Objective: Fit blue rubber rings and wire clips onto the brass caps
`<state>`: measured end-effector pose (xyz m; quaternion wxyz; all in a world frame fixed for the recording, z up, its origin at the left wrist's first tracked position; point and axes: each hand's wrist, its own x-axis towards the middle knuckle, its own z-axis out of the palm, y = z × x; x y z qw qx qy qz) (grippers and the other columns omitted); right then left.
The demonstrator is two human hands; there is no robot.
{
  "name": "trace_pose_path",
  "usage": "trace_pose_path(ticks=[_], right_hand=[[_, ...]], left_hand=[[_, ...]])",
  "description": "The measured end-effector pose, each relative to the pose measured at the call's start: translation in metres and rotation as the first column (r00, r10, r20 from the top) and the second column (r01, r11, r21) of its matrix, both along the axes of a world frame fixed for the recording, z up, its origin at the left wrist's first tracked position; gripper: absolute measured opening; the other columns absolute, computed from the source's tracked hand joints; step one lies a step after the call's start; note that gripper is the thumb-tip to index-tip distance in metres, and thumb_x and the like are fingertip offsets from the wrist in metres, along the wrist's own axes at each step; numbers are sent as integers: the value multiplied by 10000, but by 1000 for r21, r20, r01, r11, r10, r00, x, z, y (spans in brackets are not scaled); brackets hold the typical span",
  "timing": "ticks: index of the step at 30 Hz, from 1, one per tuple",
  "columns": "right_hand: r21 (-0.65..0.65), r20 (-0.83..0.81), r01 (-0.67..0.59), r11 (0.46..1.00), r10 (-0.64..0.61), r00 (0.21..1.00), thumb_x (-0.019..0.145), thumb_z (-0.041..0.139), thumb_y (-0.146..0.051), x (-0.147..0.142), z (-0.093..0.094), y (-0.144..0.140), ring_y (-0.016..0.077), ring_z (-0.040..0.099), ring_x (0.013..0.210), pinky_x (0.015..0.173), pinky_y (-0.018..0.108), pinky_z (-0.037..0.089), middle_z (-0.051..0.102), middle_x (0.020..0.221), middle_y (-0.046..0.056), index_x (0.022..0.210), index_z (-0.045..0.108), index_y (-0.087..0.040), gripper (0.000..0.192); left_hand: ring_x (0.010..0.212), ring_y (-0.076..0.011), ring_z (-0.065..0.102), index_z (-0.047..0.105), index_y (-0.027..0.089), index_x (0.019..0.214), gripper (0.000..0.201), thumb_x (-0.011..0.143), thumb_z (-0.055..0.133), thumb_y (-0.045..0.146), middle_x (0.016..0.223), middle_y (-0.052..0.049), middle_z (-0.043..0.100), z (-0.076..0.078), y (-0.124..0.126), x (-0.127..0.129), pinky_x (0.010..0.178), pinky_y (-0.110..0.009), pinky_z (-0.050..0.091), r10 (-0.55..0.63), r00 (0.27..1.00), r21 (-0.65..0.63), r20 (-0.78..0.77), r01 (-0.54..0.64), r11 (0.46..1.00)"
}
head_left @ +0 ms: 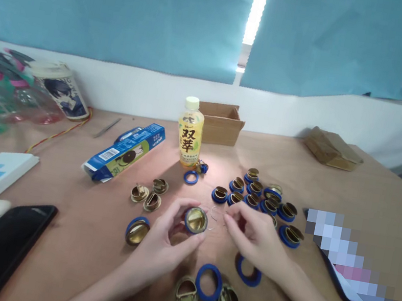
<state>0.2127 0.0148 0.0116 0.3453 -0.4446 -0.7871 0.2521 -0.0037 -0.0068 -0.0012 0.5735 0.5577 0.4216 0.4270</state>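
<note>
Brass-coloured metal, with a dark bluish rim, forms the round flap fitting [196,221] held above the tabletop [89,255] between the curled thumb and fingers of the left hand [165,240]. Right hand [259,236]: thumb and fingertips are drawn together near a thin wire loop [211,212], which lies between the two hands; whether they grip it cannot be told. Judged by appearance, the fitting is rigid, small and fairly light, its polished face apt to slip and its central flap likely to pivot under pressure; the outer rim offers the surest hold, by opposed thumb and fingers. The wire is probably springy, easily bent or lost, and best pinched at one end. Nearer the wearer, a loose blue ring [198,281] lies between two unringed fittings [186,297]. Beyond the right hand stands a cluster of blue-ringed fittings [252,201]; farther back, a yellow-labelled drink bottle [189,140].
</note>
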Motion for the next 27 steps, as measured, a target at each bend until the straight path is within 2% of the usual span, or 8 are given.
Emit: trace_pose_path(ticks=[4,7,11,17,22,27], right_hand=[[6,59,182,983,-182,982,969,525,-273,19,7,13,101,435,482,504,233,328,466,543,-71,851,571,-193,150],[-5,89,234,972,-233,968,951,546,-281,29,9,20,108,420,475,495,240,308,434,523,-78,877,605,-194,129],[-78,130,164,983,-153,980,938,557,-276,31,6,23,110,427,470,487,242,294,443,523,-79,897,614,-196,106],[-201,199,31,979,10,980,905,625,-248,21,-14,20,122,492,516,519,235,314,510,560,-73,989,573,-189,115],[-195,281,39,980,17,960,904,649,-237,18,-21,19,127,493,544,533,237,293,533,607,-63,1007,564,-198,139],[-200,293,44,979,17,956,912,641,-230,18,-21,19,136,508,555,541,237,304,534,621,-62,1009,545,-202,139]], left_hand=[[1161,-252,638,529,221,1175,397,818,700,186,1258,-100,649,2,3,0,1010,-405,508,69,998,13,-9,-69,998],[1153,-255,649,547,212,1151,390,798,708,183,1237,-100,661,1,4,0,1010,-405,522,100,995,8,-8,-100,995],[1144,-251,656,568,207,1130,368,792,710,182,1226,-91,667,-1,4,1,1017,-407,525,104,994,9,-17,-104,995],[1106,-232,671,583,210,1107,337,798,708,163,1186,-70,681,0,3,3,989,-382,540,89,996,5,-14,-89,996],[1074,-216,677,589,218,1109,343,797,713,149,1158,-54,678,-1,3,2,939,-344,557,90,996,18,-10,-90,996],[1058,-215,680,592,213,1090,334,789,719,146,1118,-49,687,1,2,3,931,-334,556,88,996,13,-22,-88,996]])
